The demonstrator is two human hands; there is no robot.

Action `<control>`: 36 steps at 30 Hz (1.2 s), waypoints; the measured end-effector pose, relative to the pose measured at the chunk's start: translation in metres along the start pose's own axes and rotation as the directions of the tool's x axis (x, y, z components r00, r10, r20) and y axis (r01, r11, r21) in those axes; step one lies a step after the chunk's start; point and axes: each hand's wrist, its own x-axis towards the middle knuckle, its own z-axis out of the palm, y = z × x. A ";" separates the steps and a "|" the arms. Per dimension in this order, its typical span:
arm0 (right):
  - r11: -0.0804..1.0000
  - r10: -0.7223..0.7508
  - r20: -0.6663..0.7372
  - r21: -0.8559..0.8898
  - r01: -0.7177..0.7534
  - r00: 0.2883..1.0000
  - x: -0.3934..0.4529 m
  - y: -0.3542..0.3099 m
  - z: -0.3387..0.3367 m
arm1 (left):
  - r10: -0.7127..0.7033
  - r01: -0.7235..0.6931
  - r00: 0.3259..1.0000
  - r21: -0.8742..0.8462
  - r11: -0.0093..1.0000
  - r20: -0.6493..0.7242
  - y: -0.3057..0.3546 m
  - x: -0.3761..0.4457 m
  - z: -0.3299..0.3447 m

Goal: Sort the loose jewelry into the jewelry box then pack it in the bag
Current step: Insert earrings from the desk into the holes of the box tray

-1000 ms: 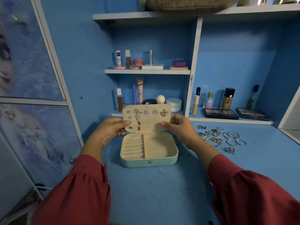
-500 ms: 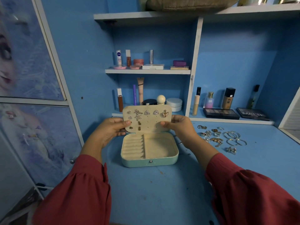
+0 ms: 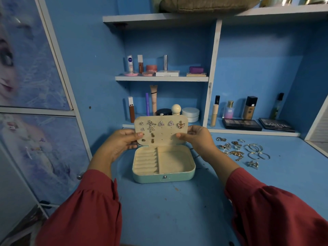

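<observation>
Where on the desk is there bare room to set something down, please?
Bare patches: in front of the jewelry box, between the sleeves, and the desk nearer than the loose jewelry. Crowded: that jewelry cluster and the shelf of palettes.

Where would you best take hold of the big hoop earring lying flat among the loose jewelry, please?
Pinch the hoop earring by its thin rim from above with the right hand, on the near-right arc. It lies flat and partly overlaps neighbouring hoops, so a side approach would probably snag them.
</observation>
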 end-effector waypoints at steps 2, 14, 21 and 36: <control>1.000 0.003 0.008 -0.021 -0.003 1.000 0.000 -0.001 0.000 | -0.003 0.003 1.000 0.000 1.000 -0.006 0.000 0.000 0.000; 0.990 0.003 0.045 -0.140 0.004 0.999 0.000 -0.004 -0.007 | -0.002 0.001 1.000 -0.007 1.000 -0.018 -0.002 0.001 0.001; 0.860 0.123 0.216 -0.511 0.004 0.968 -0.004 -0.022 -0.047 | -0.011 0.010 0.999 -0.034 0.999 -0.037 -0.003 0.001 0.003; 0.517 0.569 0.299 -0.855 -0.050 0.766 -0.024 -0.050 -0.098 | -0.013 0.012 0.999 -0.033 0.999 -0.030 -0.005 0.004 0.001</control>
